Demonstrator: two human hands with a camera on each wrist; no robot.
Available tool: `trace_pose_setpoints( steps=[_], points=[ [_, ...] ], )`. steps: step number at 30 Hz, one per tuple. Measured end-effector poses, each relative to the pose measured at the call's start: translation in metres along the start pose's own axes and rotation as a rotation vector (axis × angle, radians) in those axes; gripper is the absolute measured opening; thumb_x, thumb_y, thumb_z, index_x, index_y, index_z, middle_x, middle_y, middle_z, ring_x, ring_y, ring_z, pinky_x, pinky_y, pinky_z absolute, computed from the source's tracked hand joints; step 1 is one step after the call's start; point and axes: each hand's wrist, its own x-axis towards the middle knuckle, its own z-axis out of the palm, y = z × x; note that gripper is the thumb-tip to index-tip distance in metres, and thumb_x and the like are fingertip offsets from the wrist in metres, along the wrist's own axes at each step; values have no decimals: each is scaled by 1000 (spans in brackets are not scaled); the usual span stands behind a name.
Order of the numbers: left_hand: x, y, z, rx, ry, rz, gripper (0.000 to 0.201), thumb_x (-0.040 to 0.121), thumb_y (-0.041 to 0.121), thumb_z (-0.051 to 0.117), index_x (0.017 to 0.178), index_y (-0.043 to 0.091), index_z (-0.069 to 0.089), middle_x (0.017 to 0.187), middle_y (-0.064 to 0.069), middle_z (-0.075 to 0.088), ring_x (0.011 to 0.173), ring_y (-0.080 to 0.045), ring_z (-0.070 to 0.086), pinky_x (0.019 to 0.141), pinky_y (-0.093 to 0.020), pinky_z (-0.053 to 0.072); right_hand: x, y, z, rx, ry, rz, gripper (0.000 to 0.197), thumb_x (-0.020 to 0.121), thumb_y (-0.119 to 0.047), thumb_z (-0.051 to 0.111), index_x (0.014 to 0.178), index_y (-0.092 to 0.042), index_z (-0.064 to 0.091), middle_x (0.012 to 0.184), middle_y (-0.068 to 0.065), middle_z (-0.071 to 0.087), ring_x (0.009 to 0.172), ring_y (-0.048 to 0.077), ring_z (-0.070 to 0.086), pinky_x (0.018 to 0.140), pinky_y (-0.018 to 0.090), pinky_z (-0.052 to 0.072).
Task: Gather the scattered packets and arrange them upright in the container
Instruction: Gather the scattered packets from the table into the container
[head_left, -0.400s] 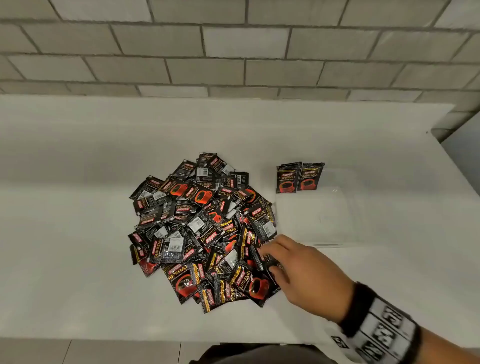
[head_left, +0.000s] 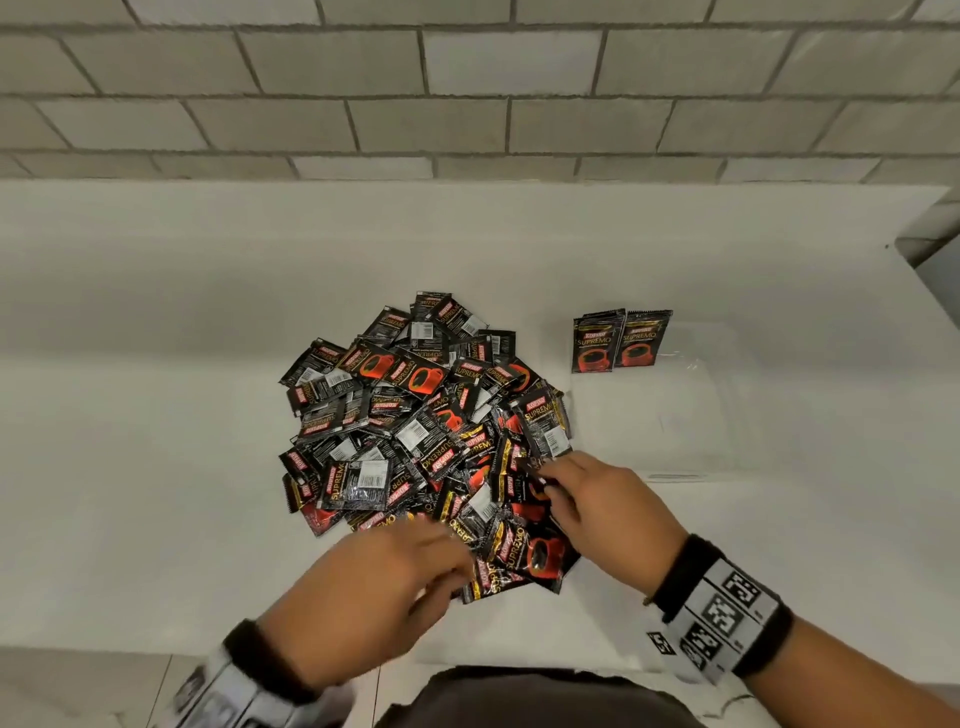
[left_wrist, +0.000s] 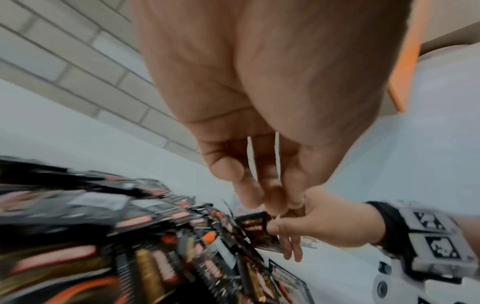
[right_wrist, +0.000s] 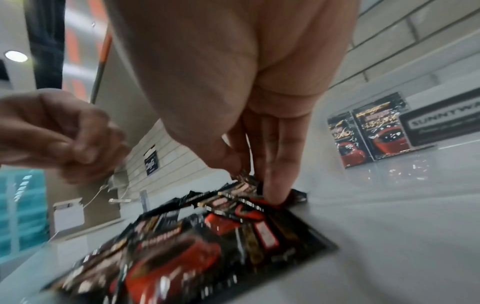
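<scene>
Since the earlier head view, the left hand (head_left: 374, 587) has come in from the near edge of the white table (head_left: 156, 467) and now hovers over the front of the packet pile (head_left: 415, 431), blurred with motion; the right hand (head_left: 597, 499) has slid a little further into the pile's right side.

Nearest the body, the left hand reaches forward, back of the hand up, fingers hanging loosely curled with nothing between them in the left wrist view. Just beyond it, the right hand comes in from the right with the wrist raised, thumb and fingertips pinching the top edge of one packet (left_wrist: 255, 226) at the pile's right fringe, the other fingers pointing down into the heap.

The risks, as I judge them: the foil packets overlap and look slick, so lifting the pinched one could drag neighbours along or knock some toward the near edge. The pinch sits on a thin edge and could slip. Both hands work close together and may get in each other's way.

Farther back on the right stands the clear container (head_left: 691, 410), hard to see against the table, so a packet could catch its rim. Two packets (head_left: 621, 340) already stand upright at its far left corner; with little bracing them, new arrivals could tip them over.
</scene>
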Motion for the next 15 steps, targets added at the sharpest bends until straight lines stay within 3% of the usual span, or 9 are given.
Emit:
trace_pose_setpoints(
  steps=[3,5,7,10,13,15],
  points=[
    [50,12,20,114,109,121,31,97,47,49,121,31,58,120,13,56,107,-11,53,92,-26,47,-4,-2,-15,148,195,-32,16,98,-20,59,111,-20,68,96,-5,69,72,12,64,67,34,56],
    [68,16,40,185,55,83,52,94,54,50,138,26,50,138,6,51,122,-18,49,104,-35,46,-9,-5,-33,251,287,-44,13,100,-20,59,111,-21,67,97,-9,69,73,2,60,70,25,54],
    [79,20,53,247,-28,12,64,95,49,59,150,22,40,147,1,44,132,-22,40,111,-41,42,-15,-6,-52,397,318,-14,11,103,-23,53,111,-23,60,94,-13,70,71,2,63,66,22,52],
    [85,17,58,312,-14,-47,67,96,38,66,153,20,34,138,-4,43,127,-25,36,108,-40,42,-25,2,-64,554,256,60,6,106,-23,45,107,-27,49,79,-11,71,65,8,66,59,31,55],
    [89,9,53,315,69,-15,49,98,18,60,144,22,47,125,-1,51,115,-21,42,102,-38,43,-33,15,-55,506,102,113,17,102,-17,53,100,-33,48,71,-11,66,62,5,63,60,29,53],
    [85,4,40,263,89,-3,34,99,20,61,133,25,58,114,5,61,103,-15,53,95,-38,50,-38,21,-44,407,-61,117,24,96,-15,59,102,-36,50,79,-13,66,68,1,60,67,28,52]
  ],
)
